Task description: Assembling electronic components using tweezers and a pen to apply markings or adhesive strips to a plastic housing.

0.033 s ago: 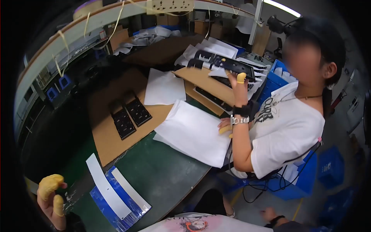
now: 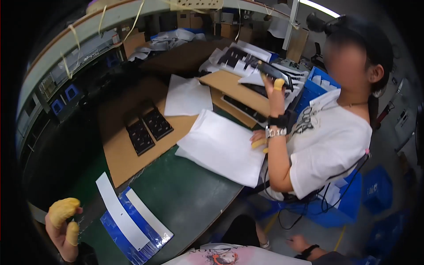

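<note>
At the lower left, my left hand [image 2: 64,225] is raised near the table edge, with yellow finger covers. Its fingers curl toward the thumb across a gap, and I see nothing between them. My right hand [image 2: 299,244], black band at the wrist, hangs low at the lower right, touching nothing I can see; its fingers point left, slightly blurred. Nearest to my left hand, a long white strip [image 2: 121,214] lies across blue film-wrapped strips [image 2: 115,234] on the green table [image 2: 190,194]. Two black rectangular plates [image 2: 149,130] lie side by side on brown cardboard [image 2: 117,163].
Across the table's right corner, a co-worker holds up a dark panel [image 2: 276,74], other hand on white foam sheets [image 2: 223,145]. Another white sheet [image 2: 187,95] lies behind, beside stacked cardboard [image 2: 240,90]. Blue crates [image 2: 316,90] stand behind the co-worker; a beam [image 2: 132,28] crosses overhead.
My left fingers have drawn slightly nearer the thumb. My right hand has shifted a little left. The co-worker's dark panel has tilted and come away from the black pieces behind it.
</note>
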{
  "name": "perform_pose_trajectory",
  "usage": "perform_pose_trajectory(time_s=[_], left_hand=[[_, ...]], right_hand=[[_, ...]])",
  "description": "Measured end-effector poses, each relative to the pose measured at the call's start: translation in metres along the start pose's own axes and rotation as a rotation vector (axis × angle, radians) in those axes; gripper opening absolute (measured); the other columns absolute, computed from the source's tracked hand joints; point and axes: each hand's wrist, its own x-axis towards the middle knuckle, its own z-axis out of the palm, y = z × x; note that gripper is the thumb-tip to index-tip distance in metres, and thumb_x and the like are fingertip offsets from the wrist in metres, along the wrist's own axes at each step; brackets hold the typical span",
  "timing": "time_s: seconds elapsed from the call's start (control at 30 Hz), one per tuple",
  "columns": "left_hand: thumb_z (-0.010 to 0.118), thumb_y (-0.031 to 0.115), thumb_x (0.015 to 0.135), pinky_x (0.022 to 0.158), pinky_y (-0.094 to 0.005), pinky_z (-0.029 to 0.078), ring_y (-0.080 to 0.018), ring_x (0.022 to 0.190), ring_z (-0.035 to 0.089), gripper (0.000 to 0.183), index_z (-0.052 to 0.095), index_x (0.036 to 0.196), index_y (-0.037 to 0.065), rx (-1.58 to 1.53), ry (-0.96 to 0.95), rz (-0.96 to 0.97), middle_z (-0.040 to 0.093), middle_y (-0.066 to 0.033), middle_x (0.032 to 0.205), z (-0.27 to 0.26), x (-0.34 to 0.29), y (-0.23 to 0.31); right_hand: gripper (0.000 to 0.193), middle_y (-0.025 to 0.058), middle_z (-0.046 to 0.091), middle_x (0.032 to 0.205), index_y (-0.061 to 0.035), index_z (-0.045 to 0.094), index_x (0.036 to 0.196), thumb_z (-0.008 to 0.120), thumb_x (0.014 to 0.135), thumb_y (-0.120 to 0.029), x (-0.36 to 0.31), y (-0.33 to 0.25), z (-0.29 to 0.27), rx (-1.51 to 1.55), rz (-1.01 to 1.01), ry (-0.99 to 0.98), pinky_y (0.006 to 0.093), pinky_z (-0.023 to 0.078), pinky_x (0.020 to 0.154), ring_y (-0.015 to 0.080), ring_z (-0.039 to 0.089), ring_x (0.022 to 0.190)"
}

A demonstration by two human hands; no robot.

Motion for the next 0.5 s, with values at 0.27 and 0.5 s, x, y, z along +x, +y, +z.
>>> perform_pose_trajectory(time_s=[0.27, 0.5], left_hand=[[0.06, 0.007, 0.064, 0.069, -0.0292, 0.044, -0.0219, 0.08, 0.056, 0.023, 0.058, 0.086, 0.001, 0.099, -0.268, 0.352, 0.057, -0.0139, 0.093, -0.007, 0.019, -0.103], [0.053, 0.009, 0.079, 0.063, -0.0187, 0.047, -0.0088, 0.071, 0.056, 0.024, 0.051, 0.102, 0.001, -1.106, 0.061, -0.322, 0.058, -0.0071, 0.09, -0.034, 0.059, -0.22]], right_hand=[[0.011, 0.0087, 0.055, 0.064, -0.0006, 0.059, 0.079, 0.054, 0.078, -0.01, 0.005, -0.285, -0.107, 0.524, -0.437, 0.181, 0.0243, 0.041, 0.052, 0.019, 0.052, 0.054], [0.029, 0.0079, 0.059, 0.073, 0.0006, 0.061, 0.081, 0.042, 0.087, -0.02, 0.017, -0.361, -0.143, 0.68, -0.677, 0.196, 0.0253, 0.041, 0.061, 0.0148, 0.052, 0.07]])
